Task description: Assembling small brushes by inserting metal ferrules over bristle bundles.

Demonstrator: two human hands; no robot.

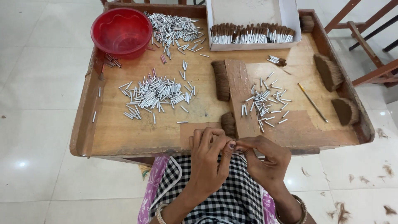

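My left hand (pixel 208 155) and my right hand (pixel 264 159) meet at the near edge of a low wooden work table (pixel 124 137), above my checked apron. The fingertips of both hands pinch together around something very small; it is hidden by the fingers. Just beyond my hands lies a small bundle of brown bristles (pixel 228 124) beside an upright wooden block (pixel 240 97). A heap of short silver metal tubes (pixel 155 95) lies left of centre, and a smaller scatter of tubes (pixel 265 105) lies right of the block.
A red plastic bowl (pixel 121 31) sits at the far left corner, with more silver tubes (pixel 174 30) beside it. A white box (pixel 253 35) at the back holds a row of finished brush heads. Brown bristle bundles (pixel 328 71) and a thin stick (pixel 312 102) lie at right. Wooden chair legs (pixel 365 37) stand beyond.
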